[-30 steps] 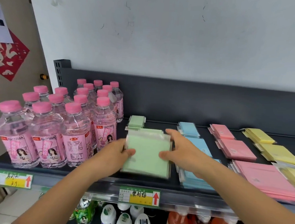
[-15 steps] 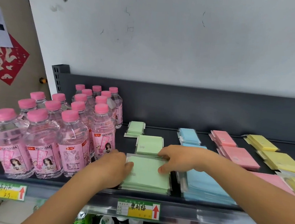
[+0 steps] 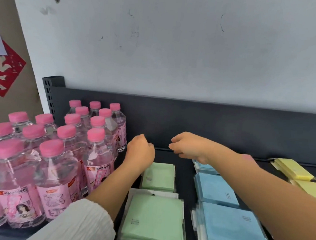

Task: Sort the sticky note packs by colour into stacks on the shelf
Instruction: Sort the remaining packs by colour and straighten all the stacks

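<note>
Two green sticky note stacks lie on the dark shelf (image 3: 184,177): a large front one (image 3: 153,220) and a smaller one (image 3: 158,176) behind it. To their right lie blue stacks (image 3: 216,188) (image 3: 235,232). Yellow packs (image 3: 291,169) sit at the far right. My left hand (image 3: 140,150) hovers at the back of the shelf beyond the smaller green stack, its fingers curled away from me and hidden. My right hand (image 3: 187,146) hangs over the rear blue pack (image 3: 204,166), fingers loosely curled with nothing visible in them. My right forearm hides the pink packs.
A dense block of pink-capped peach soda bottles (image 3: 58,169) fills the shelf's left side, close to my left forearm. The shelf's dark back panel (image 3: 228,129) rises just behind both hands, with a white wall above it.
Both hands have left the front green stack and moved to the back of the shelf. The view has closed in on the shelf. The small rear green pack is out of sight.
</note>
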`<state>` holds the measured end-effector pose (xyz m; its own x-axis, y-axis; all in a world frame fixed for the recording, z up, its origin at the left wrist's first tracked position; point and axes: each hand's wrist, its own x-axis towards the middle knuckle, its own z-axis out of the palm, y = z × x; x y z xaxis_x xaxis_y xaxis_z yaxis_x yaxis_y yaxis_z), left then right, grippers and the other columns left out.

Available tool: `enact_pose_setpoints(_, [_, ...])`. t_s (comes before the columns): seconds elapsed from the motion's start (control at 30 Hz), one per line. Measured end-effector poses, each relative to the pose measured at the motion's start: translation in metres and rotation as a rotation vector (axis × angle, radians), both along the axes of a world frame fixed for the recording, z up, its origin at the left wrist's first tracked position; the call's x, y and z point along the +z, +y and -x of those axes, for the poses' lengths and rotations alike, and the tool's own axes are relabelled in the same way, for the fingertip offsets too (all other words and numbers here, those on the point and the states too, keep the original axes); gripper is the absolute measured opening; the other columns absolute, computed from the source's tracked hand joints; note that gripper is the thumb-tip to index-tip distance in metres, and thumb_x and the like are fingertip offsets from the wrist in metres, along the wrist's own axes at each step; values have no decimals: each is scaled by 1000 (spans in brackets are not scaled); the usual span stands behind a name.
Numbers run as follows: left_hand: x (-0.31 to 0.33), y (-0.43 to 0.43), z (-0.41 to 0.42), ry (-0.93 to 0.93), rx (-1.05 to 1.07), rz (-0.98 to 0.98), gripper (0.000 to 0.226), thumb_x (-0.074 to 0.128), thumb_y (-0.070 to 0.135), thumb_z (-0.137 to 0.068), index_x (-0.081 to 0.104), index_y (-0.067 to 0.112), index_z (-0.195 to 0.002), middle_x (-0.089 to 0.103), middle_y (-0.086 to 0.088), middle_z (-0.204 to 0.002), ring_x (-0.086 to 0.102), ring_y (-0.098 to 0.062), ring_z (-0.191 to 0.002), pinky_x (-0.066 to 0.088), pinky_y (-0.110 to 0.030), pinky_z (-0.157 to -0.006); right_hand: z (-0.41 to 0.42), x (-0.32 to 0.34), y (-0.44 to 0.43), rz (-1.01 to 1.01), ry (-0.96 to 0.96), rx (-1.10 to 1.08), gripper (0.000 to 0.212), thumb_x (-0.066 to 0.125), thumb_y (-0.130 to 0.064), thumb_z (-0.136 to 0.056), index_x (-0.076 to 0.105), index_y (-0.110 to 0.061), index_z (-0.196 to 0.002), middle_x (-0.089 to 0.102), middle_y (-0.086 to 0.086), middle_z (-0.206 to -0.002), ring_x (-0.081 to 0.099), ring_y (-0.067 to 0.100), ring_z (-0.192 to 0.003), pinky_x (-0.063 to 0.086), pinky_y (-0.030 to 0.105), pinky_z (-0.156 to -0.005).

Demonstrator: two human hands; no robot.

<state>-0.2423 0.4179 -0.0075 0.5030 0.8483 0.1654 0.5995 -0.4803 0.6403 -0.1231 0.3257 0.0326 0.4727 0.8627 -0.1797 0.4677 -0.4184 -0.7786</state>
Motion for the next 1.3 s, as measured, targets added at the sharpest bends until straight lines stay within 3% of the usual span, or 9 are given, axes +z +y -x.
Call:
enact_pose_setpoints(0.17, [-18,32,-16,181,155,179,41,40,15,-93,38,-2,-130,42,-22,-137,41,-38,-125,38,-41,-99,-13,-21,37,33,290,-94,39,51,-13,-94,42,-4,-130,48,12,-134,56,22,-112,50,30,-90])
enact_pose_setpoints(0.43, [-31,45,-25,136,173,209,28,44,7,-90,52,1,-117,57,-21,-121,53,-36,-111,42,-34,-80,0,-40,69,9,536,-78,38,49,-3,-93,40,1,-130,47,17,-133,54,28,-115,47,35,-94])
enact_pose_setpoints(0.63, [-28,38,-34,2,52,288,14,47,2,-87,58,-1,-95,61,-26,-106,57,-34,-86,42,-33,-66,-15,-40,60,-9,541,-133,37,47,-1,-93,42,1,-130,50,19,-130,55,30,-114,49,36,-93])
enact_pose_setpoints(0.77, [-25,38,-39,-31,-49,345,20,51,-1,-85,50,7,-67,44,-9,-63,40,-22,-62,33,-27,-58,-27,-40,46,3,563,-144,34,45,1,-92,46,3,-126,55,18,-127,56,29,-115,47,37,-96])
enact_pose_setpoints(0.83, [-24,36,-39,-23,-62,354,21,52,-1,-84,50,7,-65,43,-5,-62,42,-22,-62,34,-26,-58,-29,-40,43,1,568,-153,34,44,2,-92,48,3,-125,56,17,-127,56,28,-114,47,36,-96])
enact_pose_setpoints(1.03, [-28,36,-37,-27,-90,357,17,53,-1,-84,64,-6,-95,59,-15,-84,52,-25,-73,41,-30,-64,-23,-44,44,-15,566,-177,41,44,2,-92,40,0,-133,43,17,-141,45,30,-127,42,39,-102])
enact_pose_setpoints(1.13, [-26,31,-33,-7,-96,345,9,52,0,-85,59,-3,-80,52,-12,-77,47,-24,-69,38,-29,-63,-18,-44,42,-15,507,-215,37,46,1,-92,43,-2,-128,41,16,-140,43,28,-128,42,38,-101])
enact_pose_setpoints(1.2, [-23,29,-31,-9,-86,339,20,50,3,-87,47,4,-67,43,-9,-68,40,-22,-62,33,-26,-58,-15,-43,41,1,476,-233,19,48,-1,-92,49,-4,-110,46,16,-135,46,28,-123,42,36,-101])
enact_pose_setpoints(1.3, [-14,29,-26,-69,-57,339,19,46,7,-90,43,5,-71,40,-6,-69,35,-18,-59,28,-26,-51,-14,-40,35,-26,422,-265,19,51,-4,-90,51,-5,-109,48,14,-130,47,26,-121,41,34,-101])
